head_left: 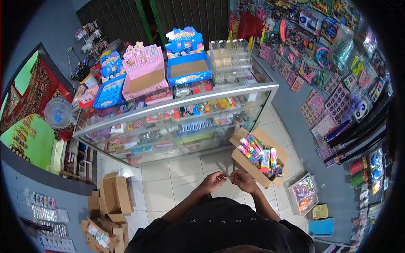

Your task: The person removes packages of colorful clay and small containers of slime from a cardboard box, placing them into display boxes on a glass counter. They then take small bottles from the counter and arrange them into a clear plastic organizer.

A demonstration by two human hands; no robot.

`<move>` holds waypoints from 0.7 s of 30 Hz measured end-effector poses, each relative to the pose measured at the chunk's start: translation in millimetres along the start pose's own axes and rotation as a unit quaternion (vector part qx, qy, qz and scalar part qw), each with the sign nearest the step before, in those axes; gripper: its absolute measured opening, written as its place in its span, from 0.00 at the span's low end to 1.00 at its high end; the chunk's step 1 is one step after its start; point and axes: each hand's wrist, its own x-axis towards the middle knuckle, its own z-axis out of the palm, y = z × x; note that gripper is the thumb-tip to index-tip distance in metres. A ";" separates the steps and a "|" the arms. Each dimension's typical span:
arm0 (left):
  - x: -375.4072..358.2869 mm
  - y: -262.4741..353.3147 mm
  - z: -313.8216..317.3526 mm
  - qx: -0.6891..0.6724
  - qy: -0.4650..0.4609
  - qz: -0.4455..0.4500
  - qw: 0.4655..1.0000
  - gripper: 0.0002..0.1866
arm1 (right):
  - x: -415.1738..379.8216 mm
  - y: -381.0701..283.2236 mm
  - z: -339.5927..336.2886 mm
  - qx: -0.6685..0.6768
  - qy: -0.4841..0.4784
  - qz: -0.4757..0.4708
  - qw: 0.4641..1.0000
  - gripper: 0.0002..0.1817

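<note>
My left hand (214, 181) and my right hand (244, 181) are held close together in front of my chest, above the tiled floor. The fingers of both are curled inward, with the tips almost meeting. Whatever they pinch, if anything, is too small to make out. Just beyond my right hand stands an open cardboard box (241, 163) on the floor. Inside it lie several colourful packets (265, 160) and bright multicoloured items, heaped loosely.
Ahead stands a glass display counter (177, 101). On it are a blue display box (190, 76), a pink display box (145, 82) and a clear divided rack (230, 59). Empty cartons (116, 194) sit at left, a plastic container (303, 194) at right. Toys hang along the right wall.
</note>
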 end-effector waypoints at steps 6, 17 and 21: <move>17.4 21.2 -81.8 0.066 -0.013 0.062 0.996 0.14 | 65.1 -55.3 41.2 -0.057 0.014 -0.036 0.998 0.09; 39.2 10.6 -149.1 0.056 -0.072 0.077 0.993 0.11 | 110.4 -27.1 84.9 -0.033 0.093 -0.008 0.995 0.08; 55.8 9.8 -143.2 0.030 -0.081 0.024 0.996 0.10 | 108.5 -36.8 70.1 -0.059 0.121 -0.017 0.991 0.10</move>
